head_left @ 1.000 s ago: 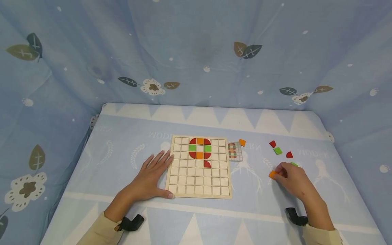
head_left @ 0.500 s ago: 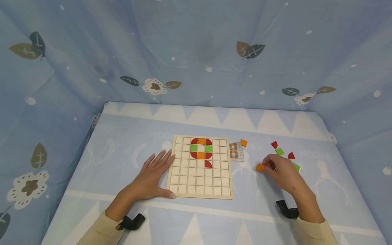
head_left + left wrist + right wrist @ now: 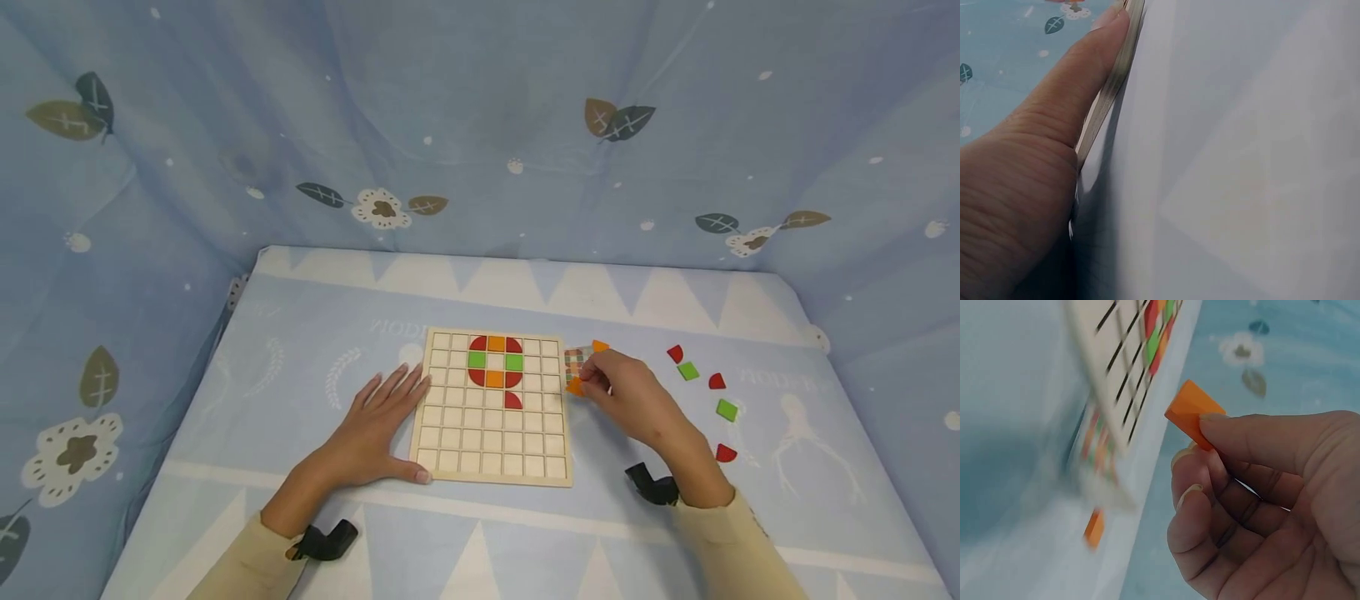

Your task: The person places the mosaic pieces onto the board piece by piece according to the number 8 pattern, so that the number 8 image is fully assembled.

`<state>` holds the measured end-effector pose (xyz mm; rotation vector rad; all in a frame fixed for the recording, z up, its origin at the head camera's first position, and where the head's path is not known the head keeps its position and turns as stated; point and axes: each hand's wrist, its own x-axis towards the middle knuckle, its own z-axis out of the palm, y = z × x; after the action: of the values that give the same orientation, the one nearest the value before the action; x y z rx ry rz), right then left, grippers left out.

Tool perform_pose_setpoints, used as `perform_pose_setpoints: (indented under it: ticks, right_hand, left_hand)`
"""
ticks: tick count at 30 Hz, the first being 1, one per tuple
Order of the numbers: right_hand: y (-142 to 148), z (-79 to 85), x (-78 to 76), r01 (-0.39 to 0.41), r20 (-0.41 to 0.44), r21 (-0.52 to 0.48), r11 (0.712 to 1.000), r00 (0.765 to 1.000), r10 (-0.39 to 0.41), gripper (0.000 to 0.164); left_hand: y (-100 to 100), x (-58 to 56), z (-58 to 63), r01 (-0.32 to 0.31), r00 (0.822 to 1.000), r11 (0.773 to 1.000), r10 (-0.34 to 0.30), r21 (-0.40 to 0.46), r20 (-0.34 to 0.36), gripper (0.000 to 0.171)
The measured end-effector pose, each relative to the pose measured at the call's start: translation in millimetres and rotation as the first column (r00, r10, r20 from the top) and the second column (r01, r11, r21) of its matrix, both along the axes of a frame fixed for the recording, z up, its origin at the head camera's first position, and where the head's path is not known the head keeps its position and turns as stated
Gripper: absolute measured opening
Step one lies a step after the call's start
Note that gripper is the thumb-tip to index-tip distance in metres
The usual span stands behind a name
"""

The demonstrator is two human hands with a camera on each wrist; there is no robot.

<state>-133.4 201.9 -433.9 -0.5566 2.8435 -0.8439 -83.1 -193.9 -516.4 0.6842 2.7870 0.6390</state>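
Observation:
A wooden grid board (image 3: 472, 440) lies on the table, with red quarter-round, orange and green square tiles in a ring near its top and one more red tile (image 3: 513, 401) below. My left hand (image 3: 378, 429) rests flat at the board's left edge, fingers spread, thumb at the lower left corner. Between thumb and fingertips my right hand (image 3: 630, 396) pinches an orange square tile (image 3: 1194, 411), held over the printed pattern card (image 3: 573, 360) just right of the board. That card is partly hidden by the hand.
A second orange tile (image 3: 600, 345) lies at the card's upper right corner. Farther right are scattered red tiles (image 3: 725, 452) and two green tiles (image 3: 727, 409). A patterned cloth (image 3: 480, 133) hangs behind the table.
My right hand has carried the orange tile left from the loose tiles to beside the board, uncovering a red tile at the right. My left hand stays put.

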Motion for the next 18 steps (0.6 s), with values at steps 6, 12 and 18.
perform_pose_setpoints:
  ticks: [6, 12, 18]
  right_hand:
    - [-36.5, -0.4, -11.3, -0.102, -0.017, -0.011, 0.995, 0.995, 0.102, 0.010]
    - [-61.2, -5.0, -20.7, -0.155, 0.002, -0.012, 0.988, 0.988, 0.156, 0.009]
    - [-80.3, -13.9, -27.3, -0.238, 0.034, -0.021, 0.971, 0.970, 0.239, 0.002]
  left_hand:
    - [-0.6, 0.2, -0.2, 0.006, 1.000, 1.000, -0.006, -0.005, -0.005, 0.138]
    - [-0.1, 0.3, 1.1, 0.007, 1.000, 1.000, -0.007, 0.003, -0.001, 0.138]
    - [-0.1, 0.6, 1.9, 0.001, 1.000, 1.000, -0.001, 0.002, 0.005, 0.138]
